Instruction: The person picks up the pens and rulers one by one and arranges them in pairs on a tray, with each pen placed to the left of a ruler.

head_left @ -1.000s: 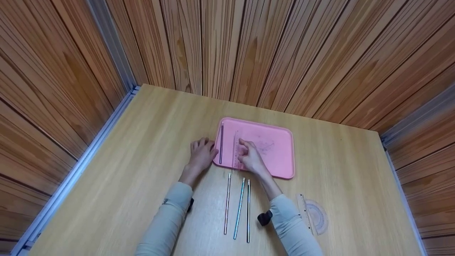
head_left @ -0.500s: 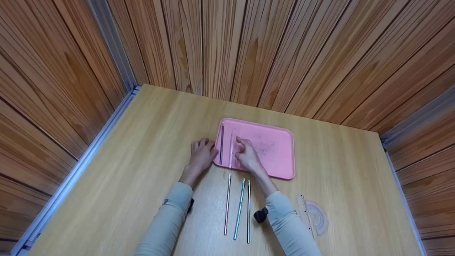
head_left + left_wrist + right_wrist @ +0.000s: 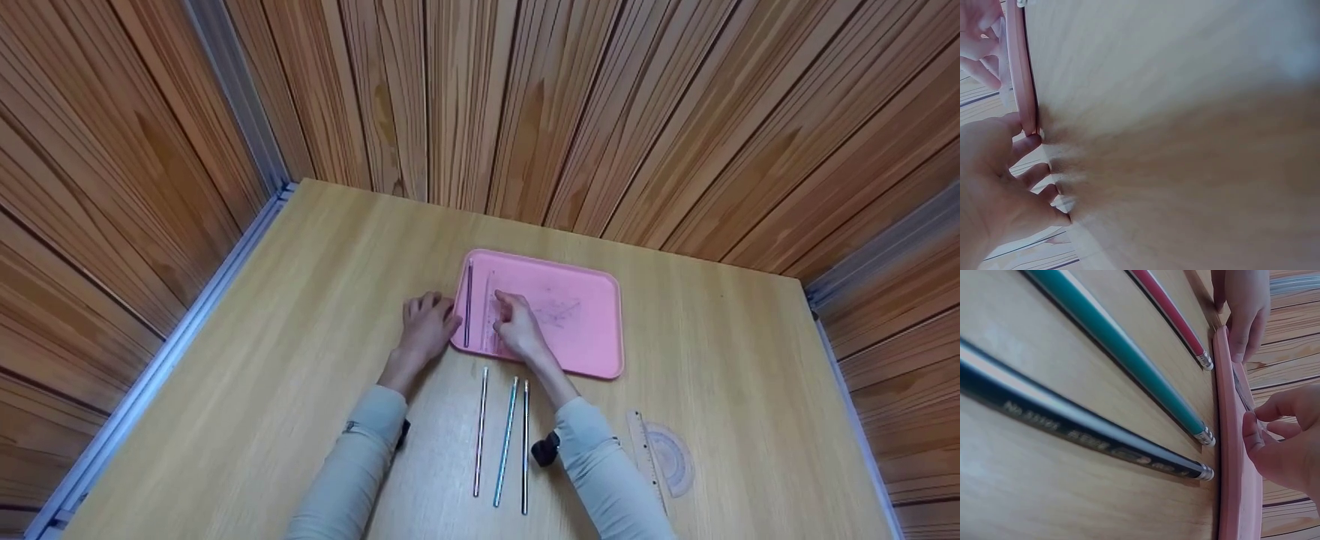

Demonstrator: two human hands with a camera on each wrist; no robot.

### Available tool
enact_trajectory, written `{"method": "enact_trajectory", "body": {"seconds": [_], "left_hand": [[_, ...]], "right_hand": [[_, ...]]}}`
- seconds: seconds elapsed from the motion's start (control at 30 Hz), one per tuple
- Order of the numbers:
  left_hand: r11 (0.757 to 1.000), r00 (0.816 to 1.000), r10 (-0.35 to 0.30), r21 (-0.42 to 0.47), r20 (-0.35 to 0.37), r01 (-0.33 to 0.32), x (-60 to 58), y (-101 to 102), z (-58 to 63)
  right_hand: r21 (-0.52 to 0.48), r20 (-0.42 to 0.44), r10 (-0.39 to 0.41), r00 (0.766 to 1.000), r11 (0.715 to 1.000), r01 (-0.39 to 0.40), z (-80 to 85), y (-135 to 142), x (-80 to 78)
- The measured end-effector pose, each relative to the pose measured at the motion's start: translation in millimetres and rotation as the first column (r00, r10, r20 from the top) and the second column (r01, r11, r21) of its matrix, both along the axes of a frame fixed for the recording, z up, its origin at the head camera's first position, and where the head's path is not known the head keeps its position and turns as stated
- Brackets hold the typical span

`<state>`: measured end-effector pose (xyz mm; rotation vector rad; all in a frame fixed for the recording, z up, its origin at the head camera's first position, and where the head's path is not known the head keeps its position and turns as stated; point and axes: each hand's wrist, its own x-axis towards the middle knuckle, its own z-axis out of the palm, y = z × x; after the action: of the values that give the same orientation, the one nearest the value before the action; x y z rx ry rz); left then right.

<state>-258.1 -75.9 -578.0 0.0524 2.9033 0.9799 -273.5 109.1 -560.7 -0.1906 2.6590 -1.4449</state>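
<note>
My right hand (image 3: 521,334) pinches a clear ruler (image 3: 489,322) between thumb and fingers, over the left part of a pink tray (image 3: 592,322). The ruler runs lengthwise beside a dark pencil (image 3: 469,300) that lies along the tray's left side. At the tray's near left corner, my left hand (image 3: 426,326) grips the rim with thumb and forefinger, its other fingertips down on the table. In the left wrist view the ruler (image 3: 1004,67) stands tilted up behind the rim.
In front of the tray lie three pencils: red (image 3: 1168,309), green (image 3: 1123,354) and black (image 3: 1084,419). Another clear ruler (image 3: 646,457) and a clear protractor (image 3: 675,461) lie by the right forearm. Wood-panelled walls (image 3: 465,97) border the table.
My right hand has shifted left with the clear ruler, bringing it closer to the dark pencil in the tray. The left hand has stayed at the tray's corner.
</note>
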Motion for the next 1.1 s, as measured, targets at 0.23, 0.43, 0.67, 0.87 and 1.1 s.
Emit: {"method": "enact_trajectory", "body": {"seconds": [0.23,0.43,0.67,0.87,1.1], "left_hand": [[1.000,1.000,-0.003,-0.024,-0.006,0.003,-0.3,1,-0.1],[0.999,1.000,-0.008,-0.039,-0.003,0.008,-0.3,1,0.2],[1.000,1.000,-0.007,-0.030,-0.006,0.006,-0.1,1,1.8],[1.000,1.000,-0.009,-0.021,-0.007,0.009,0.2,1,0.1],[1.000,1.000,-0.011,-0.024,-0.029,0.010,-0.2,1,-0.4]], "right_hand": [[0.050,-0.003,0.016,1.000,0.999,-0.016,-4.3,-1,-1.3],[0.056,-0.014,0.031,0.999,0.998,-0.030,-7.2,-3,-0.2],[0.086,-0.065,0.049,0.997,0.995,-0.044,-9.8,-7,0.3],[0.126,-0.108,0.056,0.993,0.991,-0.043,-11.9,-9,4.7],[0.226,-0.146,0.182,0.972,0.963,-0.147,-8.4,-12,10.9]]}}
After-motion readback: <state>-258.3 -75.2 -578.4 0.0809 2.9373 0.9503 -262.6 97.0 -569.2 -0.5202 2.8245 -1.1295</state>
